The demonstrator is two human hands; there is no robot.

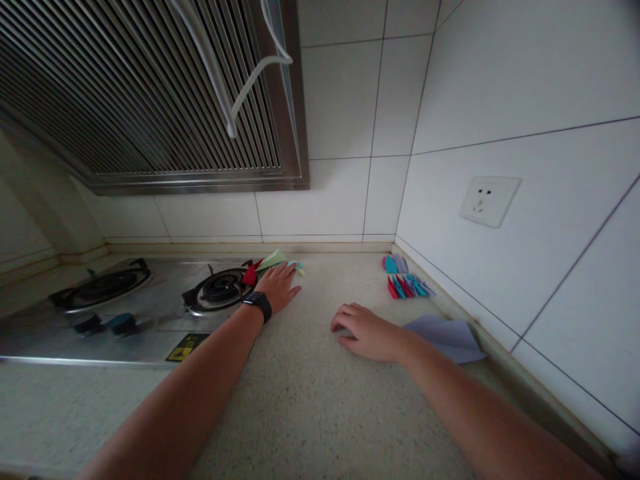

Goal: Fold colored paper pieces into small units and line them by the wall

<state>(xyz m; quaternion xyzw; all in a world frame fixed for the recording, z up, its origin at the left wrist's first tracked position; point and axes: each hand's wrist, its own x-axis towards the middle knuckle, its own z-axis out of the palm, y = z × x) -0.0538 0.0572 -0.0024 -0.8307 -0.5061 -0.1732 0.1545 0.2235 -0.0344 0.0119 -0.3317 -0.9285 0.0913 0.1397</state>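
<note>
My left hand (277,288), with a black watch (259,303) on its wrist, reaches to the back of the counter with fingers stretched out flat. Its fingers lie at some paper pieces beside the stove: a pale green paper (271,259) and a red piece (251,273) show, and the rest is partly covered. My right hand (367,332) is low over the middle of the counter, fingers loosely bent and thumb apart, with nothing visible in it. Behind its wrist lies a lavender sheet of paper (447,338), partly hidden by the forearm.
Small folded paper pieces (410,286) in red, blue and purple stand in a row near the right wall, with more folded pieces (395,264) behind. A gas stove (165,320) is on the left under a range hood (200,181). A socket (490,201) sits on the right wall.
</note>
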